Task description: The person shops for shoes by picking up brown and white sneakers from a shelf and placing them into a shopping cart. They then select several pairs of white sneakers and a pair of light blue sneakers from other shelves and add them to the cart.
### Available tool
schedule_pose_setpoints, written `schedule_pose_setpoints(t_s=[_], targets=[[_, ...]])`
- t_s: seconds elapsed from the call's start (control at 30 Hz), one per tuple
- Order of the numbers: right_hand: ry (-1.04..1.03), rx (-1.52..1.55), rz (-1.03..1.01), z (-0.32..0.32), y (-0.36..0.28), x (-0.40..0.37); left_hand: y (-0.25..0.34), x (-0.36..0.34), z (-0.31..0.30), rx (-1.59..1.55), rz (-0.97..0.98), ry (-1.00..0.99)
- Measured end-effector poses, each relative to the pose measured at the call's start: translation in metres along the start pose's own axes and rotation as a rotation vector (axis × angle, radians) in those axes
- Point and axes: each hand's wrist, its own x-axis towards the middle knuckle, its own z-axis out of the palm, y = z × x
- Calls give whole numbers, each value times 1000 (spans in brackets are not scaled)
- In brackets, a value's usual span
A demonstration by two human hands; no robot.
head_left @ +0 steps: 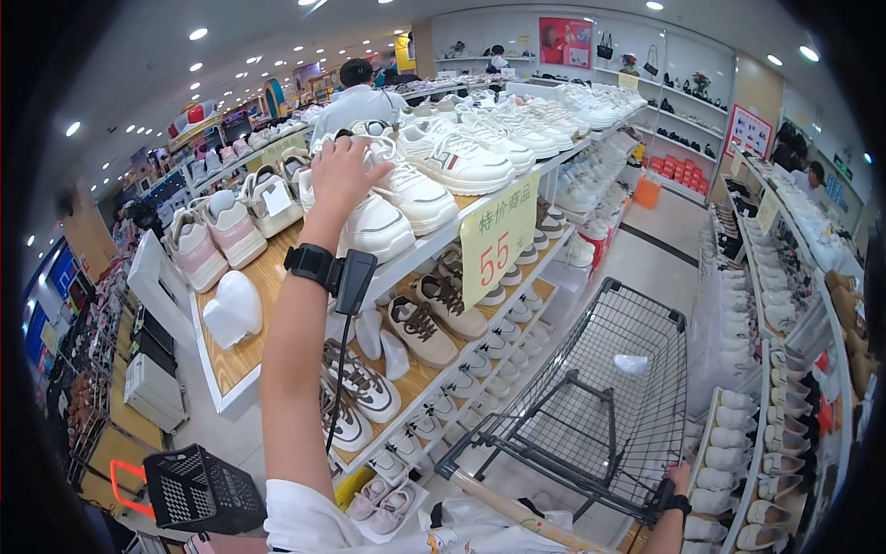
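Over the white sneakers [378,226] on the display's top shelf, my left hand [343,175] reaches out with bent fingers and the thumb held apart. It touches or hovers just above a shoe; the contact is hard to see. A black strap with a small device and a cable is on that wrist. Low on the right, my right hand [680,476], partly hidden, is closed at the side of a black wire shopping cart [600,406] near its handle. A small clear plastic piece [631,364] lies in the cart.
A yellow price sign [498,238] hangs from the shelf edge. White crumpled stuffing [233,309] sits at the shelf's near corner. A black basket [203,489] stands on the floor at left. Behind the display is a person [355,103]. Shoe racks [784,305] line the right.
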Motion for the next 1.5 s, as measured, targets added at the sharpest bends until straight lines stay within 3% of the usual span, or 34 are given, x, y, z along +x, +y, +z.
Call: schedule_pose_setpoints(t_s=[0.1, 0.17, 0.23, 0.3, 0.37, 0.5, 0.57, 0.67, 0.73, 0.8, 0.87, 0.93, 1.0, 1.23, 1.3, 1.37, 1.43, 1.5], targets=[[5, 57, 96, 2, 4, -2, 1, 6, 3, -76, 7, -8], [-15, -4, 3, 2, 1, -13, 4, 9, 2, -24, -117, -108], [10, -18, -23, 5, 13, -10, 7, 7, 5, -12, -134, -64], [36, -27, -45, 20, 50, 12, 9, 6, 6, 0, -144, -17], [120, -154, -206, 30, 90, 31, 7, 3, 5, -41, -138, -12], [77, -133, -98, 19, 61, 16, 4, -2, 6, -71, -68, 50], [-16, 31, 35, 8, 29, -1, 3, -2, 4, -80, -81, 14], [11, -9, -1, 11, 32, 1, 8, 3, -4, -103, -152, -42], [7, 14, -8, 9, 24, -5, 5, 6, 5, -136, -261, 361], [6, 40, -13, 5, 10, -12, 6, 6, 6, -83, -280, 392], [19, 2, -25, 1, 0, -19, 12, 2, 3, 136, -338, 45], [-9, 51, 33, 1, 0, -20, 16, 2, 1, 169, -304, -7], [39, 20, -56, 1, -1, -23, 20, 3, -5, 87, -316, -74], [18, 58, 49, 5, 4, -17, 8, 6, 1, -34, -316, -110], [52, -3, -14, 17, 37, 3, 6, 8, 2, -89, -328, -135], [89, -65, -75, 16, 37, 3, 4, 9, 4, -94, -318, -129], [10, -68, -2, 2, 1, -17, 3, 9, 6, -107, -310, -123], [16, -28, 18, 6, 4, -12, 7, 9, 7, -148, -260, -27]])
